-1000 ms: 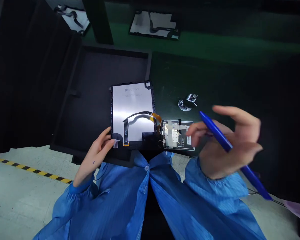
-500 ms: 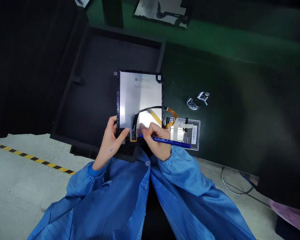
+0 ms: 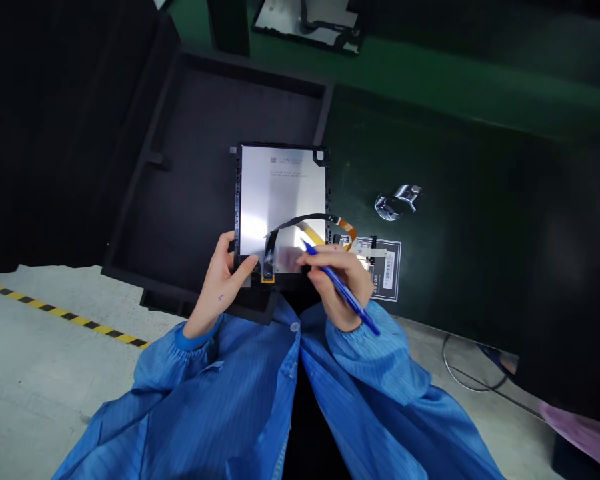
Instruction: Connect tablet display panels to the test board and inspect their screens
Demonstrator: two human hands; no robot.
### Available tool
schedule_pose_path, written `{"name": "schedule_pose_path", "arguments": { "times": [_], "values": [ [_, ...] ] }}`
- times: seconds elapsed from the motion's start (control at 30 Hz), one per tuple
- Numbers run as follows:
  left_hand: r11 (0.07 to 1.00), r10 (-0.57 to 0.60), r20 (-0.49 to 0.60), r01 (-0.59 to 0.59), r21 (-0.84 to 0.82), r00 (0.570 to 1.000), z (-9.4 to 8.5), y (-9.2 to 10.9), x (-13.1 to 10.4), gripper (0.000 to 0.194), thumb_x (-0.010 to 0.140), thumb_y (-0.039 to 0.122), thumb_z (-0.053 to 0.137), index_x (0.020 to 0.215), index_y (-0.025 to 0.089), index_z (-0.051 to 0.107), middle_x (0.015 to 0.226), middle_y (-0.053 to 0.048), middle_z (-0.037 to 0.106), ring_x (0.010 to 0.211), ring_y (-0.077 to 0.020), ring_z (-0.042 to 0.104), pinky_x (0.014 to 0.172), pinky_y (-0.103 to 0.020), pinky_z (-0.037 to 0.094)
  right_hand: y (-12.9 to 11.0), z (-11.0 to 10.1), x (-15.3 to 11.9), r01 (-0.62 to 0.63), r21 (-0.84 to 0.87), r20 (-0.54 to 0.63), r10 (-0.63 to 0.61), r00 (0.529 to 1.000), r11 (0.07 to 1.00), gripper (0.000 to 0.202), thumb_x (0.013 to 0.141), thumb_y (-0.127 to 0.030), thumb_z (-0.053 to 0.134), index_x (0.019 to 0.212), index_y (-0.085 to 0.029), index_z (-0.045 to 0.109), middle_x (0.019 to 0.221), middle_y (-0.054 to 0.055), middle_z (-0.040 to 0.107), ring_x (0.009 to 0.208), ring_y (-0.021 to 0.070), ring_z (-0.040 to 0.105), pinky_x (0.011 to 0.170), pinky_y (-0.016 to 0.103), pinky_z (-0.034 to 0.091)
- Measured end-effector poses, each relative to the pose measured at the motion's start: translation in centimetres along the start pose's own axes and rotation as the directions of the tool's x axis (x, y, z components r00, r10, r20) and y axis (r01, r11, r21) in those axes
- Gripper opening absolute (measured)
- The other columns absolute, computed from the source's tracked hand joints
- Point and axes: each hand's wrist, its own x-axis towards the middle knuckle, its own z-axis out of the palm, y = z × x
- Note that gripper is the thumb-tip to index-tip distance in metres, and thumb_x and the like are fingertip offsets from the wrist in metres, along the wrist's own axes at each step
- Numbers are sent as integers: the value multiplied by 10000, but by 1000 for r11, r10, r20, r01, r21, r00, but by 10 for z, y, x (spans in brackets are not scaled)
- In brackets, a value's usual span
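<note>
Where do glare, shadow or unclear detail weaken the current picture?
Head view: bright glare on the silver back of the display panel, near the left hand; head view: the black tray is dim, showing little surface detail; head view: the printed text on the panel is too small and soft to read.

No word can be read with certainty. The screen panel (image 3: 283, 193) carries a small square code and lines of tiny print. On the black board (image 3: 382, 283), a barcode label (image 3: 389, 268) and pale letters are too small to read.
</note>
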Motion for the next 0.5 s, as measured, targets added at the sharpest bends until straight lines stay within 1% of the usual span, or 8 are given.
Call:
{"name": "schedule_pose_path", "arguments": {
  "times": [0.03,0.1,0.17,0.2,0.3,0.4,0.43,0.5],
  "values": [
    [1000,-7,10,7,-13,1000,1,1,-1,452,846,391,758,1182,232,501,755,44,671,577,-116,628,547,-220,520,-4,-4,0,114,-41,94,-109,990,993,204,1041,-298,508,1096,-238,695,979,61,768,843,180,734,778,322,609],
    [999,-9,33,11,-50,999,4,5,-3,438,847,376,757,1181,240,509,708,59,650,533,-105,597,499,-199,485,-10,-8,2,369,-165,303,-309,901,915,296,1040,-204,490,1282,-220,659,1231,97,746,1113,215,722,970,382,595],
    [996,13,52,-8,-92,999,6,12,-8,396,857,349,748,1170,253,526,720,56,667,547,-103,606,512,-193,492,-12,-5,4,545,-318,441,-388,809,776,388,1007,-143,543,1389,-185,597,1421,129,637,1347,264,594,1148,484,484],
    [994,28,59,-21,-110,998,7,15,-11,374,864,335,742,1167,263,535,744,53,685,563,-104,617,529,-194,505,-11,-2,5,573,-388,457,-390,800,721,420,1001,-119,547,1417,-173,574,1463,137,596,1397,272,545,1196,518,427],
    [986,68,137,-46,-159,988,5,24,-17,228,883,356,709,1062,264,601,804,24,728,619,-133,665,568,-227,546,-5,2,5,558,-469,349,-437,829,684,475,1011,-53,483,1457,-209,540,1465,111,592,1411,225,530,1222,483,410],
    [981,76,250,-27,-193,965,4,27,-15,217,901,433,639,921,223,690,922,-51,766,839,-226,743,745,-339,621,-2,-6,2,546,-406,212,-506,836,733,538,1007,-80,521,1512,-256,471,1470,105,589,1402,231,535,1191,487,461],
    [984,75,257,-29,-176,963,7,28,-12,241,911,438,618,948,220,715,980,-68,772,923,-249,748,824,-374,624,-3,-10,0,527,-384,198,-489,849,758,557,999,-94,547,1519,-275,459,1482,100,580,1407,244,529,1191,520,456],
    [993,89,227,-69,-91,970,16,31,-7,290,934,414,589,1120,232,718,1092,-82,769,1043,-261,737,936,-413,606,-10,-16,-5,446,-357,261,-371,891,821,534,983,-161,606,1479,-328,500,1502,65,565,1427,268,503,1205,601,413]
  ]
}}
